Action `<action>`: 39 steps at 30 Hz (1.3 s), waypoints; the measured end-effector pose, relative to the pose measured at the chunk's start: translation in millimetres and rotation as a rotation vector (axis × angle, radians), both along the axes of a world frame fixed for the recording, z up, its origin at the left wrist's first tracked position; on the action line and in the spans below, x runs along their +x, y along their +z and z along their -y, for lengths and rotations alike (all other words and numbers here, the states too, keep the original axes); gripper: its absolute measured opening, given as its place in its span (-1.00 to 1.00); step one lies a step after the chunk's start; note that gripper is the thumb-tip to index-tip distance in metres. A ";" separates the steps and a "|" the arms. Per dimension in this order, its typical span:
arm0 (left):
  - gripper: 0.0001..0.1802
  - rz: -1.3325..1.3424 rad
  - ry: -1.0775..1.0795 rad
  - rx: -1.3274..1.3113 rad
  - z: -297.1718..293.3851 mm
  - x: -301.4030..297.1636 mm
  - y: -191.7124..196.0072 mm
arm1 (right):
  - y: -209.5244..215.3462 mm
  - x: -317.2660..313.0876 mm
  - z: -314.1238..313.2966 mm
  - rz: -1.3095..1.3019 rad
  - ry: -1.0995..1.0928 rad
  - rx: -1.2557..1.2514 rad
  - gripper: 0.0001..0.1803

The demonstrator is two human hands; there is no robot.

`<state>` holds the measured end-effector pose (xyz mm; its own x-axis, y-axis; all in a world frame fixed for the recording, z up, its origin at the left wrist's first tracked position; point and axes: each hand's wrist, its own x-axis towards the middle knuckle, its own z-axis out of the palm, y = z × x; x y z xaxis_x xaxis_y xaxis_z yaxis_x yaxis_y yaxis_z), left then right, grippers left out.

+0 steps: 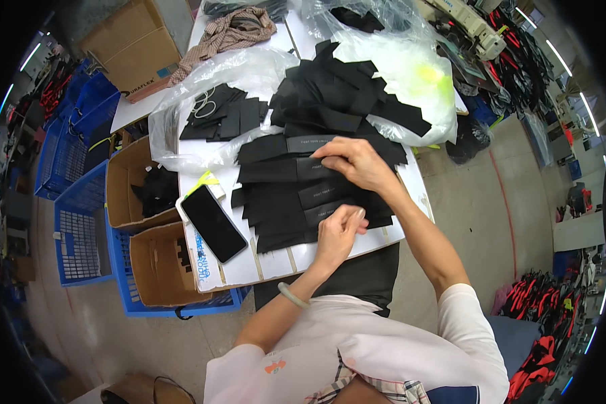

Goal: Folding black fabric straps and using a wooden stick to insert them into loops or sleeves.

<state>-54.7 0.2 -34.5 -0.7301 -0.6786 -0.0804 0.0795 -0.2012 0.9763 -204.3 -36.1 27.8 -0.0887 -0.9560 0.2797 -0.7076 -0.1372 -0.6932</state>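
A fanned row of black fabric strips (pixel 279 195), each with small pale print, lies on the white table (pixel 249 266). My right hand (pixel 353 161) pinches the edge of one strip near the top of the row. My left hand (pixel 340 229) presses its fingertips on a lower strip at the row's near end; a pale bangle sits on that wrist. A loose heap of more black pieces (pixel 337 94) lies just beyond the row, partly on a clear plastic bag (pixel 411 74).
A black phone (pixel 213 223) lies at the table's left near corner. Another bag with black pieces (pixel 225 111) sits left of the heap. Open cardboard boxes (pixel 158 266) in blue crates (pixel 81 236) stand left of the table. A sewing machine (pixel 475 23) is at the far right.
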 end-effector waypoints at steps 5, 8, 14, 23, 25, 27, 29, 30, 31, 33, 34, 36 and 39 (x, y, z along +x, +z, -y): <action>-0.75 0.083 -0.082 0.021 7.8 11.9 -31.6 | -21.8 11.1 4.7 -0.156 -0.148 -0.254 -0.84; -0.78 0.068 -0.054 0.010 8.8 13.1 -38.7 | -4.2 -4.4 14.7 -0.232 -0.325 -0.413 -0.83; -0.82 0.049 -0.043 -0.060 6.4 13.5 -39.4 | -17.0 -60.2 42.6 -0.519 -0.423 -0.073 -0.72; -0.82 0.045 -0.034 -0.127 3.3 17.6 -49.6 | 0.1 -66.8 26.6 -0.076 -0.584 -0.100 -0.81; -0.83 0.039 -0.011 -0.134 1.8 18.3 -49.4 | -2.8 -91.3 13.9 0.011 -0.937 -0.276 -0.81; -0.83 0.049 -0.030 -0.193 1.6 20.9 -48.8 | -4.0 -108.8 11.7 0.266 -0.976 -0.173 -0.69; -0.83 0.060 -0.011 -0.223 2.8 23.4 -47.1 | -9.4 -111.2 20.3 0.459 -0.911 -0.108 -0.63; -0.83 0.056 -0.012 -0.235 3.9 25.3 -46.1 | -10.9 -108.6 28.2 0.553 -0.887 -0.083 -0.60; -0.83 0.055 -0.009 -0.246 5.1 27.3 -45.5 | -12.6 -105.4 36.8 0.647 -0.858 -0.052 -0.57; -0.85 -0.032 -0.068 -0.164 5.8 27.8 -33.5 | -13.8 -108.8 41.7 0.608 -0.873 -0.089 -0.59; -0.86 -0.082 -0.133 -0.075 12.2 29.1 -15.5 | -14.6 -114.8 38.9 0.623 -0.877 -0.084 -0.59; -0.87 -0.125 -0.022 -0.365 57.0 37.0 24.0 | -17.3 -119.7 35.3 0.670 -0.846 -0.071 -0.62; -0.89 0.131 0.507 -0.556 171.4 46.0 53.3 | -12.0 -108.2 35.9 0.716 -0.865 -0.076 -0.71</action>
